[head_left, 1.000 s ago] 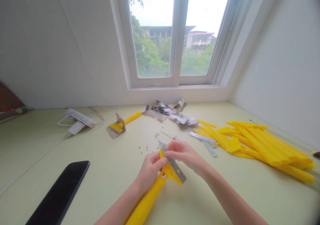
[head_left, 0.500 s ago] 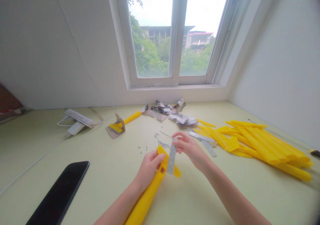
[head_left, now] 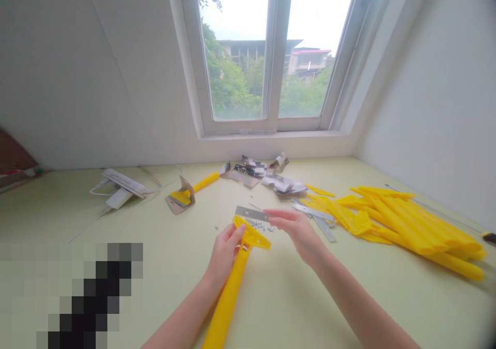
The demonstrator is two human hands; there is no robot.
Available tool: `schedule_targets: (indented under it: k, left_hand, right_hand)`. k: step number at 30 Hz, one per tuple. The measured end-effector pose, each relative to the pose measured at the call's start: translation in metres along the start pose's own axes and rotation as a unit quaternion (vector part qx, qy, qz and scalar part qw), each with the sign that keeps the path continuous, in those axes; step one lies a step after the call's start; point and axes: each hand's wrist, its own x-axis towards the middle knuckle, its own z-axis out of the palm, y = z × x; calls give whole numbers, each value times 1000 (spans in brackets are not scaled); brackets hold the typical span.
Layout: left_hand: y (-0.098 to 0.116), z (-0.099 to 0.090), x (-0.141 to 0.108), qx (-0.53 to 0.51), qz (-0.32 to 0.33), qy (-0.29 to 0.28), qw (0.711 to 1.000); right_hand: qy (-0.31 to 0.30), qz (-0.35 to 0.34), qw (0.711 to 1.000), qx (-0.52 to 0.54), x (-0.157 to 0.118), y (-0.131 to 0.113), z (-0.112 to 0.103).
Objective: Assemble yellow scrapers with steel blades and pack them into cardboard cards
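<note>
My left hand (head_left: pixel 223 248) is closed around the neck of a yellow plastic scraper handle (head_left: pixel 228 294), whose wide head points away from me and whose shaft runs toward the bottom edge. My right hand (head_left: pixel 297 230) pinches the right end of a flat metal blade with holes (head_left: pixel 248 213). The blade lies crosswise just beyond the scraper head, with a small gap seen between them on the right. Behind and below the blade, small screws and nuts (head_left: pixel 259 226) are scattered on the table, partly hidden by the hands and the head.
Spare blades (head_left: pixel 323 219) and a pile of yellow scraper parts (head_left: pixel 411 225) lie to the right. Torn packaging (head_left: pixel 281 183) sits by the window. A carded yellow scraper (head_left: pixel 205 182) and a power strip (head_left: pixel 126 181) are at left. Coarse blocks cover a dark shape (head_left: pixel 83 307).
The blade has turned from nearly upright to crosswise and moved beyond the scraper head. My left hand has tilted the head, so its broad face shows more. Both hands keep their hold.
</note>
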Motion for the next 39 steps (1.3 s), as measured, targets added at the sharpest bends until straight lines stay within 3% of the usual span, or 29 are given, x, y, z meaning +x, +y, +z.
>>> schedule_targets:
  k: [3, 14, 21, 28, 32, 39]
  left_hand:
    - [1, -1, 0, 1, 1, 4, 1000]
    - [0, 1, -1, 12, 28, 10, 999]
    - [-6, -8, 4, 8, 37, -4, 999]
    - [-7, -11, 4, 28, 68, -19, 997]
    - [-2, -5, 1, 35, 70, 8, 997]
    - [-4, -8, 2, 25, 72, 0, 997]
  right_hand:
    - [28, -19, 999, -29, -1, 7, 7]
    - [24, -27, 997, -62, -8, 2, 18]
    - [41, -32, 994, -96, -11, 2, 24]
    - [18, -1, 997, -77, -12, -4, 24]
    - [-6, -1, 994, -110, -12, -6, 21]
    - [-10, -66, 977, -204, -11, 2, 19]
